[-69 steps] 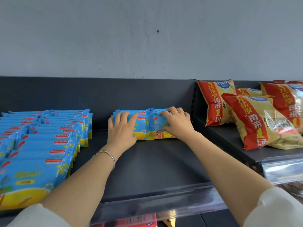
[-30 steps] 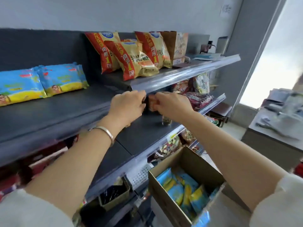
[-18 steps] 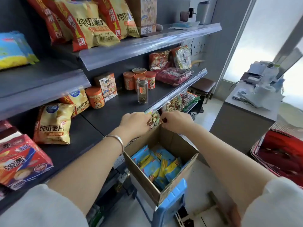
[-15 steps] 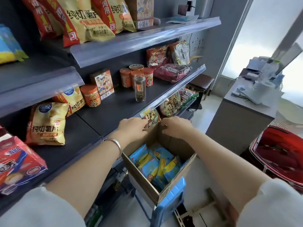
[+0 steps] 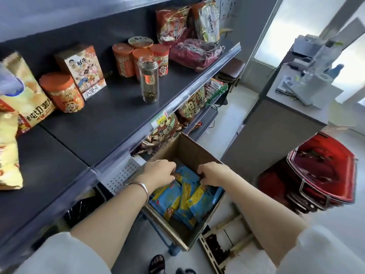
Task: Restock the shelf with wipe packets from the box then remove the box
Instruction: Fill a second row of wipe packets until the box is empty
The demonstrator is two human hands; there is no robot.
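Head view: left hand point(image 5: 161, 173) and right hand point(image 5: 212, 174) clutch blue-yellow wipe packets point(image 5: 183, 200); open cardboard box point(image 5: 194, 149).

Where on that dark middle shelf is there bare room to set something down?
The front of the shelf is bare, from the clear bottle left to the yellow bag, and further left in front of it. The back row is crowded with orange cans, a snack carton and red bags.

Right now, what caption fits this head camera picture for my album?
Both hands, left hand and right hand, reach into the cardboard box of blue wipe packets.
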